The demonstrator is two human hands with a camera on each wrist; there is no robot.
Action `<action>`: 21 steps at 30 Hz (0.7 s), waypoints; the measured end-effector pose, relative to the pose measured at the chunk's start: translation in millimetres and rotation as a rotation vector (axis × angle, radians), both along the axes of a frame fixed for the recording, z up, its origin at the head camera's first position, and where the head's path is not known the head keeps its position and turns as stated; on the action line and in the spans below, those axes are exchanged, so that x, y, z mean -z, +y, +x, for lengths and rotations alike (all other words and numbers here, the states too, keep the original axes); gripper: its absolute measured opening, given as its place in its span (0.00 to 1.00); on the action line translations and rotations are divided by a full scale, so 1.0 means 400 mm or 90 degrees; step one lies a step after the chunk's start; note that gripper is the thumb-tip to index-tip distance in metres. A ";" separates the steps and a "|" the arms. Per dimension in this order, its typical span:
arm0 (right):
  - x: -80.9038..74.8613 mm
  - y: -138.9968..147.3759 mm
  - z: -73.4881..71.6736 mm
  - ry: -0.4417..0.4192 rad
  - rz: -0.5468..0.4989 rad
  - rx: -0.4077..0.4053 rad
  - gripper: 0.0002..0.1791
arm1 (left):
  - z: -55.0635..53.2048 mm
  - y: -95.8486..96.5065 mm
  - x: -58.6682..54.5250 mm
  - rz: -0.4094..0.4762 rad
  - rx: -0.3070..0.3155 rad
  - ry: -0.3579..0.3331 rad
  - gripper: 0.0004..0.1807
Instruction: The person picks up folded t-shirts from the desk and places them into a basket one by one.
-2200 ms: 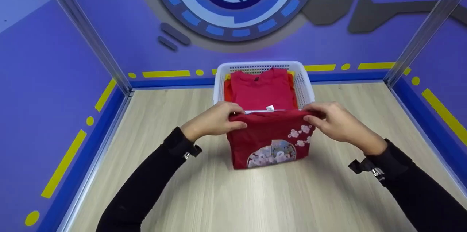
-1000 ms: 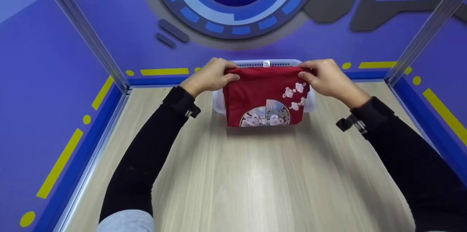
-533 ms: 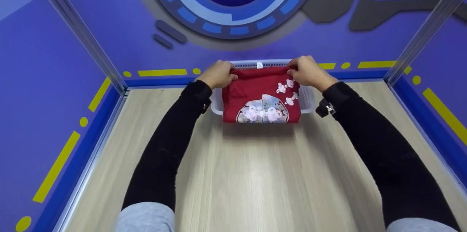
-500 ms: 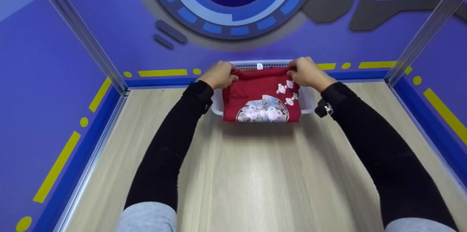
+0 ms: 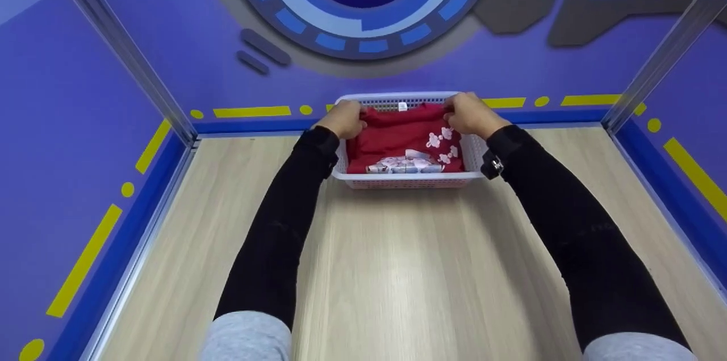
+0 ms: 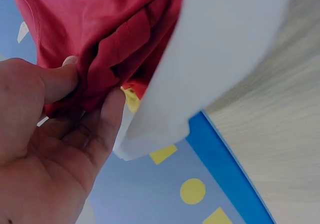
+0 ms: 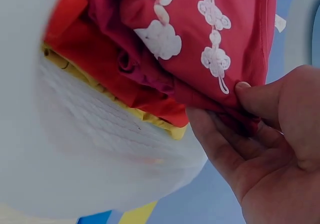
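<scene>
A folded dark red shirt [image 5: 392,137] with white flower-shaped knots and a printed patch lies inside the white plastic basket [image 5: 414,177]. My left hand [image 5: 344,119] pinches its far left corner between thumb and fingers, plain in the left wrist view. At the far right corner my right hand [image 5: 470,115] pinches the cloth the same way, near the white flowers [image 7: 215,39]. Beneath it the right wrist view shows an orange-red garment [image 7: 115,74] and a yellow garment [image 7: 175,131] stacked in the basket. A small white tag [image 5: 402,106] stands up at the shirt's far edge.
The basket stands at the back of the wooden table [image 5: 375,270], close to the blue patterned back wall [image 5: 272,88]. Side walls with metal corner posts [image 5: 130,60] bound the table left and right.
Both hands have carried the red shirt forward over the basket and lowered it in. Its near edge, earlier hanging outside over the basket's front, now sits behind the front rim.
</scene>
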State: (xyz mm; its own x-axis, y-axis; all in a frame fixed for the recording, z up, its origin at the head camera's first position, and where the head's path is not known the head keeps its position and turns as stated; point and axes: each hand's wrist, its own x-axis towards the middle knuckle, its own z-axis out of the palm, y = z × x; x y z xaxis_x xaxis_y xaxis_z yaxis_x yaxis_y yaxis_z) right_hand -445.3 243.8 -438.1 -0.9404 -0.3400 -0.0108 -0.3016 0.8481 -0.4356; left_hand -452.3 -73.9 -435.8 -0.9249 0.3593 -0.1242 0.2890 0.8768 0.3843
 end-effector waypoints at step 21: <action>0.020 -0.029 -0.055 0.048 0.009 0.067 0.15 | -0.049 0.040 0.025 0.040 -0.141 0.067 0.17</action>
